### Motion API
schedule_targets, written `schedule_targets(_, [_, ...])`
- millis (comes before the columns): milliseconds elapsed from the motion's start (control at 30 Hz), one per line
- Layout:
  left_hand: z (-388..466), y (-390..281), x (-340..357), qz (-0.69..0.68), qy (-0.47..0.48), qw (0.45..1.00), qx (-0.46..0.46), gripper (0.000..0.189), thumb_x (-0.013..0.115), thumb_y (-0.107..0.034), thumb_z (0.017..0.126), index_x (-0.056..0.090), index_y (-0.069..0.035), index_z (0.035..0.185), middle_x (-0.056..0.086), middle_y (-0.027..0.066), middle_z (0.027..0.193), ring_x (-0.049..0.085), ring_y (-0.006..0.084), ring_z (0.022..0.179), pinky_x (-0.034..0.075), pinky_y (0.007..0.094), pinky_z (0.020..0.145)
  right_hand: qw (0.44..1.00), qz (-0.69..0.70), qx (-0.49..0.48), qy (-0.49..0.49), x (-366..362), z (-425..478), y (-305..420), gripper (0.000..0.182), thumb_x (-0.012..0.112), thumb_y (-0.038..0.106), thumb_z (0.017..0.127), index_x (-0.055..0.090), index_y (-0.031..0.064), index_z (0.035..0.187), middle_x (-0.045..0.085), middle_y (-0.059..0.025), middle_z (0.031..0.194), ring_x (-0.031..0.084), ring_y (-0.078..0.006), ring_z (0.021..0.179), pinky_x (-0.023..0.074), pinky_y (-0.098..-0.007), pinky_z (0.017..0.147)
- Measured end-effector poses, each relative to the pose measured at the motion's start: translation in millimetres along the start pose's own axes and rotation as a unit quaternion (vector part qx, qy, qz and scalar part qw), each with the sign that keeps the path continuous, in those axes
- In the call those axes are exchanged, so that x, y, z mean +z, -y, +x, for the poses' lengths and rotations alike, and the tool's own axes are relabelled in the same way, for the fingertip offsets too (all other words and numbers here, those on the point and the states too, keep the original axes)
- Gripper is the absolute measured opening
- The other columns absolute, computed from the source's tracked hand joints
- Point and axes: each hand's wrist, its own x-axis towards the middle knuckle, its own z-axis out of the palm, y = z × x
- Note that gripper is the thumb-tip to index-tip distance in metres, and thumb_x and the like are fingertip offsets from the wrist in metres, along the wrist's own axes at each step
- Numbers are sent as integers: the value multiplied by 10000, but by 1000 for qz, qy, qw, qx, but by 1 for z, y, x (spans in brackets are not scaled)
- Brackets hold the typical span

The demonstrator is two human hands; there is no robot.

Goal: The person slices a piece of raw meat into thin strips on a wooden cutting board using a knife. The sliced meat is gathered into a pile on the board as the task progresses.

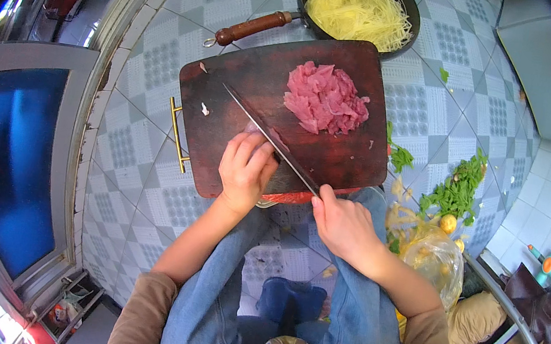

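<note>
A dark wooden cutting board (235, 167) with a brass handle lies in front of my knees. My right hand (346, 224) grips the handle of a long kitchen knife (271, 140), whose blade slants to the upper left across the board. Curled fingers of my left hand (248, 163) press on a small piece of raw meat (255, 129) beside the blade. The hand and blade hide most of that piece. A heap of sliced raw meat (326, 98) sits at the board's upper right. Small white scraps (205, 108) lie near its left side.
Beyond the board, a black pan (415, 24) with a wooden handle holds yellowish shreds (359, 12). Green leaves (453, 191), potatoes (447, 223) and a clear plastic bag (430, 258) lie on the tiled floor to the right. A blue-panelled door (14, 160) stands at left.
</note>
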Motion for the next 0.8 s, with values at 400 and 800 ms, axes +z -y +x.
schedule_targets(400, [-2, -2, 2, -8, -8, 1000, -6, 264, 723, 21, 658, 677, -47, 910, 632, 104, 971, 606, 313, 926, 511, 399, 804, 990, 131, -10, 43, -13, 65, -1, 294, 417, 309, 1023, 534, 48, 957, 650, -231, 724, 645, -447, 705, 502, -558, 638])
schedule_targets(800, [-4, 0, 0, 9, -7, 1000, -16, 294, 733, 6, 630, 684, -64, 911, 604, 120, 1002, 598, 320, 939, 505, 402, 803, 995, 40, -66, -59, -36, 5, -28, 241, 473, 313, 1009, 507, 86, 936, 636, -170, 645, 628, -422, 609, 464, -549, 523])
